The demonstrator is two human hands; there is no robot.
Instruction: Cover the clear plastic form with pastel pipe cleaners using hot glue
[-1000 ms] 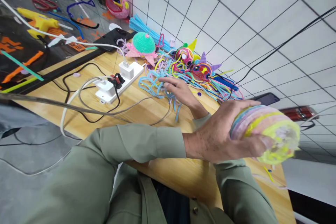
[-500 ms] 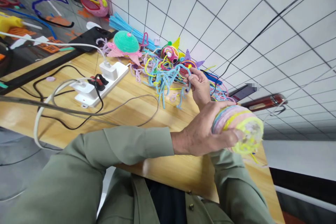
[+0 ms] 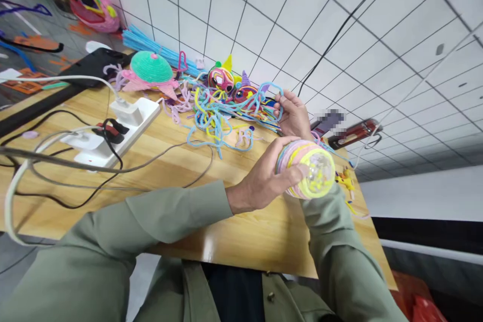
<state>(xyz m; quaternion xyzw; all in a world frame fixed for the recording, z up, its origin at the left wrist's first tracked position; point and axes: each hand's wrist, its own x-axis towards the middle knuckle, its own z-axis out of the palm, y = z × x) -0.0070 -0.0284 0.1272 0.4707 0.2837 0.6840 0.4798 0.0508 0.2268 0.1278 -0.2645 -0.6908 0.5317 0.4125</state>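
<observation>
My left hand [image 3: 264,177] is wrapped around a jar [image 3: 294,171] bound in pastel pipe cleaners, tilted so that its clear end with yellow bits inside faces right. Beyond it, my right hand [image 3: 293,114] pinches a light blue pipe cleaner [image 3: 272,85], which curves up out of a tangled heap. That heap of pipe cleaners [image 3: 211,115], mostly blue, lilac and yellow, lies on the table by the wall. Two colourful fish-like figures [image 3: 221,79] sit behind the heap. The jar and my left hand hide part of my right forearm.
A turtle-like figure with a green shell [image 3: 151,66] stands left of the heap, before a blue pipe-cleaner bundle [image 3: 158,48]. A white power strip [image 3: 121,133] with plugs and trailing cables occupies the table's left. A red-brown tool [image 3: 354,133] and a small yellow figure [image 3: 347,181] lie at the right.
The view has shifted to the right. My right hand has moved away from the heap, drawing the blue pipe cleaner with it. The jar stays in my left hand.
</observation>
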